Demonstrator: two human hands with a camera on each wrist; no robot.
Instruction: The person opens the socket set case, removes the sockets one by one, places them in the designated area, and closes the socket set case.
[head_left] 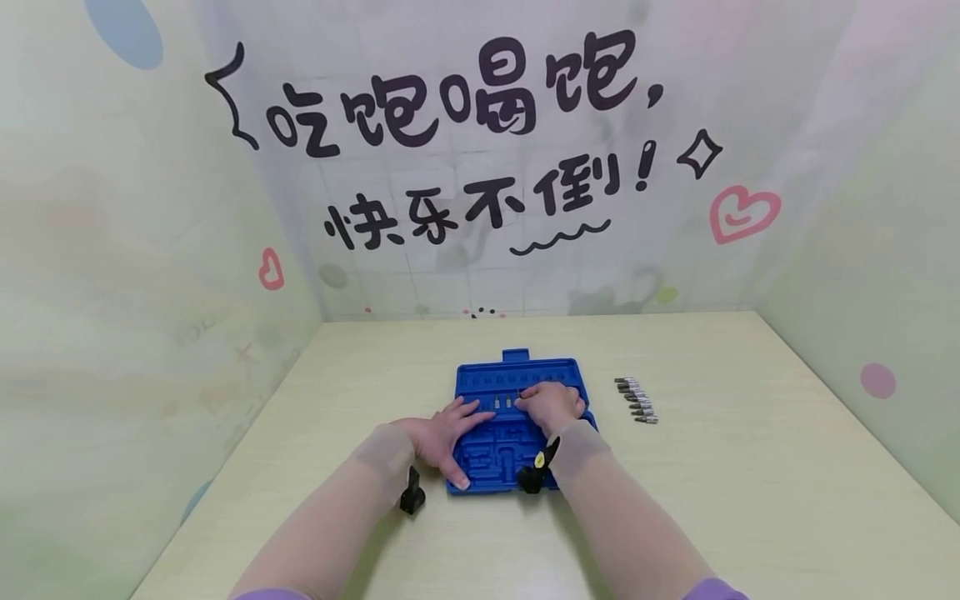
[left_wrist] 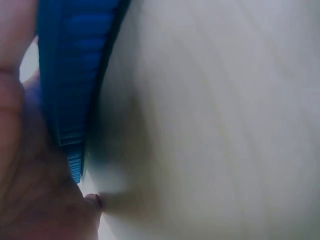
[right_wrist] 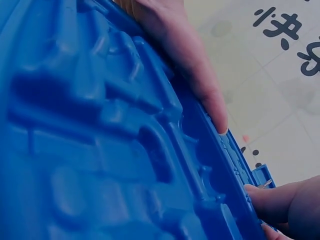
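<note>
A blue plastic tool case (head_left: 480, 483) lies unfolded on the table, its moulded recesses facing up. Two small screwdriver bits (head_left: 508, 402) stand side by side in the row of slots near its middle. My left hand (head_left: 438, 433) rests on the case's left side with fingers spread, the thumb near the front corner. At that slot row, just right of the two bits, my right hand (head_left: 553, 406) pinches a small metal bit (right_wrist: 266, 184) between thumb and fingertips. Most of that bit is hidden by the fingers.
To the right of the case, several more bits (head_left: 636, 402) lie in a column on the pale wooden table (head_left: 720, 483). A printed wall (head_left: 450, 283) stands behind the table, with side walls left and right. Black camera mounts (head_left: 531, 478) hang at both wrists.
</note>
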